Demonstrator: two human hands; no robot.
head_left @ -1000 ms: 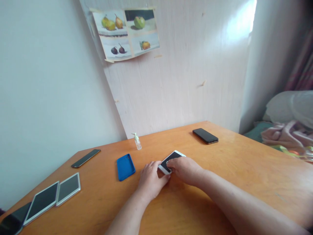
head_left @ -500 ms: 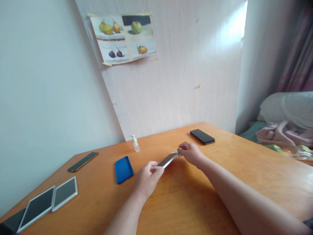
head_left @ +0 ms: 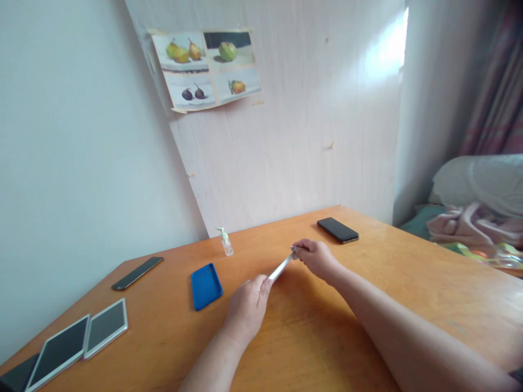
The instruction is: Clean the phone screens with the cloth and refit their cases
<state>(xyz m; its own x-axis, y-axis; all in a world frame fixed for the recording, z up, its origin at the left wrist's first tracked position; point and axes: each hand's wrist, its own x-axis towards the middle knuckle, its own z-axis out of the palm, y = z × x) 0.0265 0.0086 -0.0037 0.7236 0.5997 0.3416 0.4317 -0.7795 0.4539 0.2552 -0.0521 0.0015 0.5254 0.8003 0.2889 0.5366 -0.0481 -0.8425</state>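
My left hand (head_left: pixel 247 307) grips the near end of a white phone (head_left: pixel 281 269), which is held above the table and seen edge-on, its screen out of sight. At the phone's far end, my right hand (head_left: pixel 317 259) pinches a small pale wad (head_left: pixel 295 252), perhaps a cloth or tissue, against the edge. Left of my hands lies a blue phone case (head_left: pixel 206 287), open side up. Behind it stands a small clear pump bottle (head_left: pixel 227 245) with a pale green top.
On the wooden table (head_left: pixel 322 337), a black phone (head_left: pixel 338 230) lies at the back right and a dark phone (head_left: pixel 138 273) at the back left. Two white-framed tablets, one larger (head_left: pixel 61 348) and one smaller (head_left: pixel 107 328), overlap at the left. A wall stands behind.
The phone has turned from showing its screen to edge-on. My left hand has rolled over with it, and my right hand has shifted slightly left along with the pale wad.
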